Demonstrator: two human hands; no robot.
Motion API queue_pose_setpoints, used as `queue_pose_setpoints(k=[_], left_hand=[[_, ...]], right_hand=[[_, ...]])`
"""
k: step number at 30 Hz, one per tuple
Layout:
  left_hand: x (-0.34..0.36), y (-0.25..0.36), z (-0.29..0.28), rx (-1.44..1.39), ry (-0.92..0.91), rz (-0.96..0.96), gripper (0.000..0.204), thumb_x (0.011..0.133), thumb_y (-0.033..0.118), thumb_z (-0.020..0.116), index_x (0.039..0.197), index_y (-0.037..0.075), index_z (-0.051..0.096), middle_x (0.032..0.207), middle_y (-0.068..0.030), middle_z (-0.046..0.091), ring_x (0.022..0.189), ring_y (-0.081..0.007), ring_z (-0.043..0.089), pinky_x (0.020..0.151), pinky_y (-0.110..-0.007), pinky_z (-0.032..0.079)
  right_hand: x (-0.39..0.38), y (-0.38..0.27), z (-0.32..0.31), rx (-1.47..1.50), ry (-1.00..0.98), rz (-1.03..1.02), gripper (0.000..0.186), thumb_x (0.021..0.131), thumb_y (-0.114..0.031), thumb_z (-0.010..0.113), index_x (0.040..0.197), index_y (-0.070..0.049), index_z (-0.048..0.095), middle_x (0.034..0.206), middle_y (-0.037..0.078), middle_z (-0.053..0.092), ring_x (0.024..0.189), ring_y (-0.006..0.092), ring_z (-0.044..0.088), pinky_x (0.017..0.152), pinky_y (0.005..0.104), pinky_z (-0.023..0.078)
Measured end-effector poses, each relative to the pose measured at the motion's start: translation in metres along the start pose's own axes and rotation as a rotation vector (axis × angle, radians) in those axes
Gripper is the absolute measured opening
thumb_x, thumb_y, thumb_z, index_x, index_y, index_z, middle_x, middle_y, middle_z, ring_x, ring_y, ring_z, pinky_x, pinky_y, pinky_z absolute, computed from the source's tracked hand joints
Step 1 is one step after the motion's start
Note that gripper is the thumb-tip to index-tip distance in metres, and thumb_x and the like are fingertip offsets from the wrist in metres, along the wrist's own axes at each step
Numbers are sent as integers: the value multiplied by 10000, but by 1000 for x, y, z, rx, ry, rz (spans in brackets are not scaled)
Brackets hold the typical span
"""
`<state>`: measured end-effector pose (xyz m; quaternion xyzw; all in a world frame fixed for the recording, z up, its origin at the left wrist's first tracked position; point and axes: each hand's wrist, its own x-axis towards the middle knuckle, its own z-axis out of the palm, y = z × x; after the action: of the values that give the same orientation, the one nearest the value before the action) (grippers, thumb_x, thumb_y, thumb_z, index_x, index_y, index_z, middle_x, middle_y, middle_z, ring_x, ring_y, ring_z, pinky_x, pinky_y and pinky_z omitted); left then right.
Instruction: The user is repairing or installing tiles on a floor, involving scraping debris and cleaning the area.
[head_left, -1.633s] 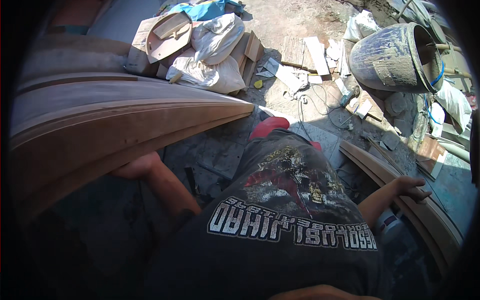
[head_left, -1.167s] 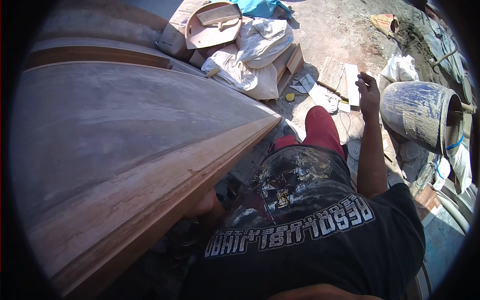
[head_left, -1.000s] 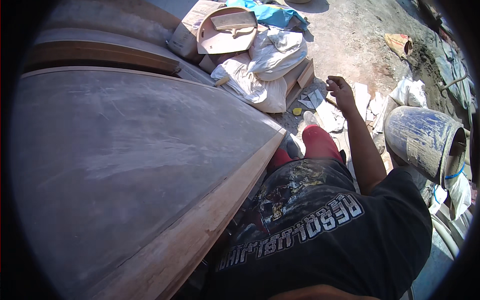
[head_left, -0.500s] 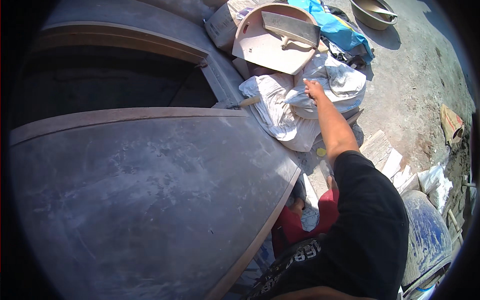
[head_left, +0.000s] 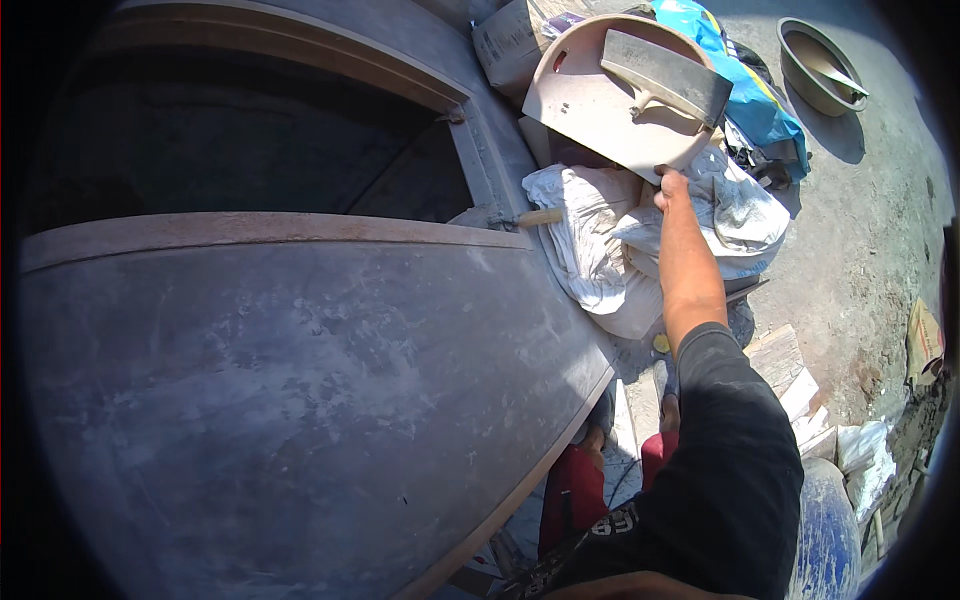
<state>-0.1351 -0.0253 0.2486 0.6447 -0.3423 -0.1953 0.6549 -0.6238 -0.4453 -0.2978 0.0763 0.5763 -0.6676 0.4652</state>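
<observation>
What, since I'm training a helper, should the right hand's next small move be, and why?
I'd probably settle the right hand firmly on the near edge of the tan board without tipping it: the hand is at that edge, and a trowel lies on top and could slide.

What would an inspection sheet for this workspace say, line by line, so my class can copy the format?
Surface: grey slab with whitish smears, wood-edged, beside a dark framed opening.
Things at hand: tan board with a wide-bladed trowel lying on it.
Clutter: white sacks under and beside the board; wooden handle by the opening's corner; blue sheet behind.
Hands: right hand at the board's near edge, fingers curled, grip unclear; left hand not in view.
Cables: nothing clearly seen.
Surroundings: sunlit ground; basin holding a pale tool; blue drum with pale splashes.
</observation>
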Motion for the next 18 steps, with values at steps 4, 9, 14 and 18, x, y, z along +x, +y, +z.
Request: queue_pose_setpoints(k=[4,9,14,18], left_hand=[[-1,9,-11,-97,3,-60,635,991,409,457,1461,45,232,1403,-164,397,1295,-298,440,1059,-442,412],[0,22,-37,-297,10,-93,632,992,415,452,1462,51,234,1401,-157,400,1294,-292,441,1059,-442,409],[20,42,-56,-633,-130,-101,630,994,420,446,1463,57,235,1399,-150,404,1292,-287,442,1060,-443,405],[9,58,-44,-989,-507,-158,627,995,425,441,1463,62,237,1397,-144,407,1291,-283,443,1061,-443,402]], right_hand=[[-65,-48,-66,-113,-105,38,340,747,-88,651,1039,83,622,993,129,648,893,237,604,825,335,457],[-179,-89,-151,-103,-333,-201,436,749,-45,605,1172,61,578,1077,83,642,967,207,589,897,309,438],[-292,-116,-277,-51,-343,-74,478,764,15,560,1239,43,517,1108,112,616,1012,227,573,893,338,453],[-387,-128,-367,-30,-342,-51,611,753,48,510,1347,40,370,1253,171,498,1144,328,532,992,428,463]])
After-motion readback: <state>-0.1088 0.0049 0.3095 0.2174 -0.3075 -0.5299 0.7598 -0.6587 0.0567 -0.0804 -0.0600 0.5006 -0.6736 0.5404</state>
